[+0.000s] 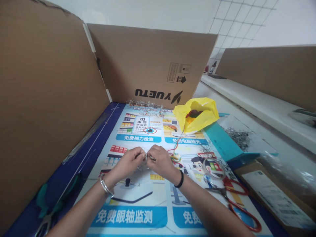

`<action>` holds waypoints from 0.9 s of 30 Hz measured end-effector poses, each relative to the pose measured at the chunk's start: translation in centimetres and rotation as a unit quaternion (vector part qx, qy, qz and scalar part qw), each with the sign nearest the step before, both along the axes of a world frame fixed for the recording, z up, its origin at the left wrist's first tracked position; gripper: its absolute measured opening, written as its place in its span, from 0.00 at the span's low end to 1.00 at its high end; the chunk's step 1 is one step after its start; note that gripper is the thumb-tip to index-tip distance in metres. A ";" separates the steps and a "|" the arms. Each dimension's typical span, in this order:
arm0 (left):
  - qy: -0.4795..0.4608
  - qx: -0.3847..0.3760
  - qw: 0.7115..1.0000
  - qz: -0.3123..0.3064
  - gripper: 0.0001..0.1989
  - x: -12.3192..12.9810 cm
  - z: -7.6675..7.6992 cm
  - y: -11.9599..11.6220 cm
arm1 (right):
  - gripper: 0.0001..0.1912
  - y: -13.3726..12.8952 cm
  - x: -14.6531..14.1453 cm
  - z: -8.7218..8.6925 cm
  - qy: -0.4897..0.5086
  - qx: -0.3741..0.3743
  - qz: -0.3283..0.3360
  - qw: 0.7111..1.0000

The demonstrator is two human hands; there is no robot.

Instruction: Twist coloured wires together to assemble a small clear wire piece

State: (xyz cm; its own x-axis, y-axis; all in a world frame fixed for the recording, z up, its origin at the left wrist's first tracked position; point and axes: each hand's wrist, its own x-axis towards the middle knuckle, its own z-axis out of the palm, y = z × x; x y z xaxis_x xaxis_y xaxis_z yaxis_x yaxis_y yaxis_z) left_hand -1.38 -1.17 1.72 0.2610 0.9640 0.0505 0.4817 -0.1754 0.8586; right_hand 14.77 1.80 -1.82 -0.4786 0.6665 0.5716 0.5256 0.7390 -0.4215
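Over the middle of the printed poster (163, 184), my left hand (132, 161) and my right hand (161, 163) meet with fingers closed. Between their fingertips is a small piece of silvery wire (147, 157), held by both; its exact shape is too small to make out. Just right of my right hand lies a tangle of red, green and yellow cord (175, 157). One strand runs up to an open yellow bag (206, 113) with red and orange material inside. A silvery bracelet is on my left wrist, a black band on my right.
Red-handled scissors (243, 205) and a tape roll (214, 168) lie at the right. Green-handled pliers (46, 210) are at the lower left. Wire bits (145, 104) line the back cardboard wall (148, 62); a blue folder (222, 140) and a carton (278, 197) stand right.
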 end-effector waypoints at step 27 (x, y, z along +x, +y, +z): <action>-0.067 -0.084 0.994 0.023 0.10 -0.2 0.5 -0.4 | 0.07 -0.6 0.2 1.3 0.055 -0.056 0.014 0.997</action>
State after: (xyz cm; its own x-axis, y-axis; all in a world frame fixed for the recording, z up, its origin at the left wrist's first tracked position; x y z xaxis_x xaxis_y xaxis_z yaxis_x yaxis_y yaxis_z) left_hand -1.54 -1.62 2.21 0.2183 0.9726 -0.0805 0.3657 -0.0050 0.9307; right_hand 15.00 1.16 -0.50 -0.4356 0.7164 0.5450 0.4512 0.6977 -0.5565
